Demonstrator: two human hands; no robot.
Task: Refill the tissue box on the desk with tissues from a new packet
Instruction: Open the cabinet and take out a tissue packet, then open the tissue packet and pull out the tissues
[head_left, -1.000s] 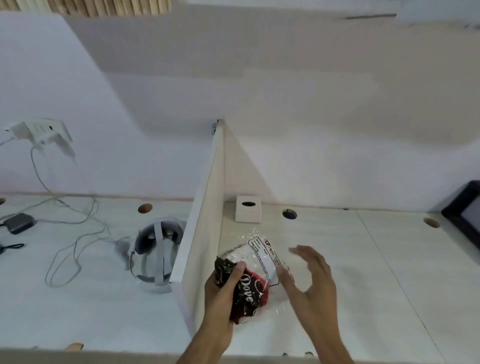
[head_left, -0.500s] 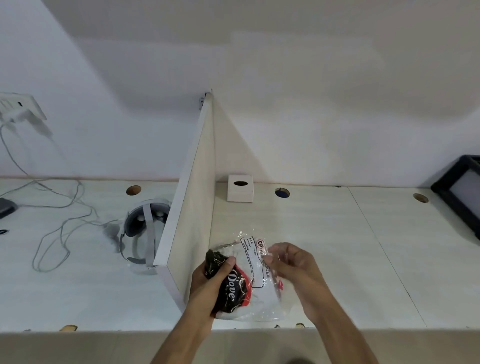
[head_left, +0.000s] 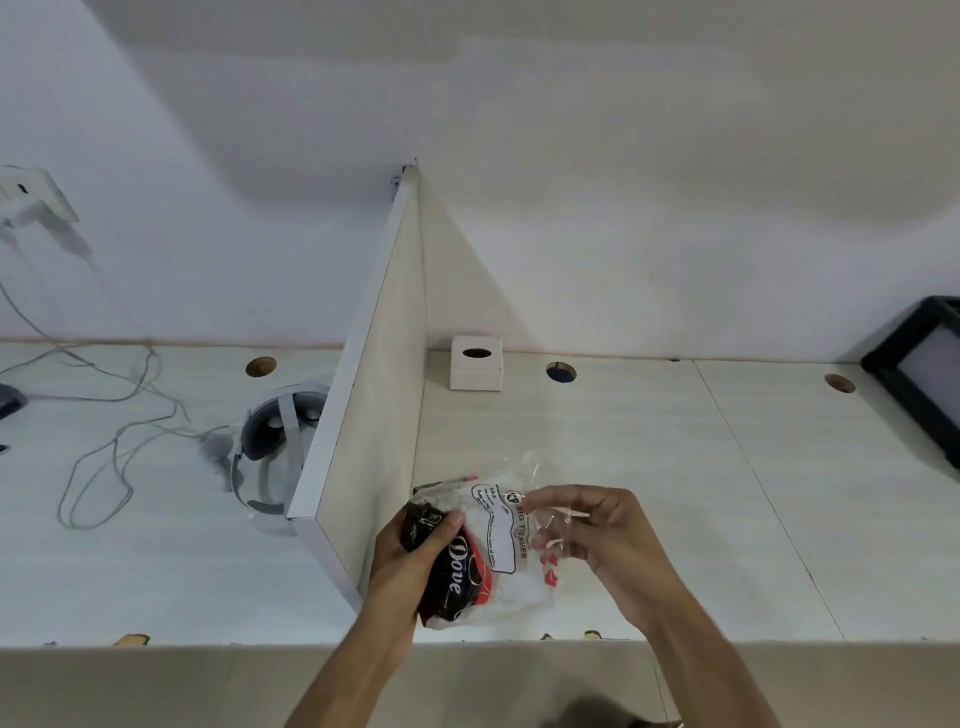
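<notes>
The tissue packet (head_left: 485, 551), a clear plastic wrapper printed "BIG TISSUES" with a black and red "Dove" panel at one end, sits near the front edge of the desk (head_left: 649, 467), held between both hands. The left hand (head_left: 410, 556) is closed around the dark end, thumb pressed over the top, which looks meant to keep the packet steady. The right hand (head_left: 597, 530) has its fingers drawn together, pinching the loose clear film at the other end, apparently to find or pull open the seal; whether the wrapper is already torn cannot be told. Working this close to the body gives both hands leverage on thin, slippery plastic. Just left of the packet a vertical divider panel (head_left: 374, 415) runs back to the wall, splitting the desk in two. Beyond it on the left side lie a white headset (head_left: 275, 441) and loose grey cables (head_left: 104, 426). Farther back on the right side, well apart from the hands and close against the wall beside the divider, stands the small white tissue box (head_left: 476, 370), its oval slot facing up with no tissue showing, so it looks empty and awaiting the refill. A round cable hole (head_left: 561, 372) lies just beside it, and a black-framed object (head_left: 924, 374) sits at the far right.
</notes>
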